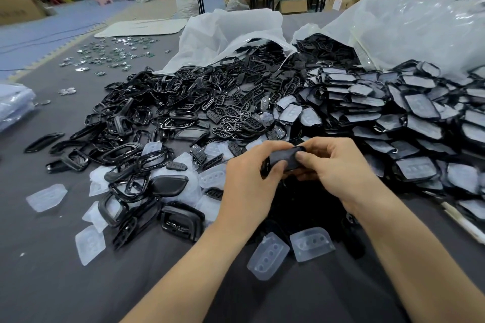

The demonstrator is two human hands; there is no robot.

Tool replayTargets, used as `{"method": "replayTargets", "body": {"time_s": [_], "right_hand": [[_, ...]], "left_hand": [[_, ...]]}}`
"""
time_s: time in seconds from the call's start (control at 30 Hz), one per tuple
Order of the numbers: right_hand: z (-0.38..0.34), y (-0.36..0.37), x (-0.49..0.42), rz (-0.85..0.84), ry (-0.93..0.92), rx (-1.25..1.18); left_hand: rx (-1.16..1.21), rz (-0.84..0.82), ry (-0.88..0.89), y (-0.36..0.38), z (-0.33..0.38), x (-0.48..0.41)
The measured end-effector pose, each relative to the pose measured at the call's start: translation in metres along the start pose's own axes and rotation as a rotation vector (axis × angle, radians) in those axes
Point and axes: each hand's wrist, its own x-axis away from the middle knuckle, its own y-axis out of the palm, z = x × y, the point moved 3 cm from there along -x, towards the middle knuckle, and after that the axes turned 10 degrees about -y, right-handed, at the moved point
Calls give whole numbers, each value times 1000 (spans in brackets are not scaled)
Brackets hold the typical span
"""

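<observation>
The left hand (pixel 249 178) and the right hand (pixel 338 168) met above the near part of the dark grey cloth-covered table (pixel 52 283), gripping a small black plastic shell piece (pixel 284 158) between them. The left fingers curled round its left end with the thumb on the near side. The right thumb pressed on its top face while the other right fingers wrapped behind it. The piece was held clear of the table, tilted slightly up to the right. It may have been two parts pressed together, but the hands covered too much of it to tell.

Just beside the forearms, two translucent white rubber pads (pixel 311 244) with three round holes lay side by side on the cloth. To the left spread a loose heap of glossy black plastic frames (pixel 183 102), mixed with more clear pads. To the right rose a large pile of black shells faced with clear pads (pixel 420 113), spilling from a crumpled white plastic bag (pixel 393 29). At the far left of the table, small silvery and green parts (pixel 112 52) lay scattered.
</observation>
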Motion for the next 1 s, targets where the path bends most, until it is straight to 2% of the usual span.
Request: {"method": "replayTargets", "body": {"time_s": [0.3, 0.53, 1.0], "right_hand": [[-1, -2, 0, -4, 58, -29], [-4, -5, -1, 93, 87, -122], [-3, -9, -1, 150, 91, -138]], "left_hand": [[162, -42, -99, 1, -5, -1], [223, -58, -141, 1, -5, -2], [429, -118, -226, 1, -2, -1]]}}
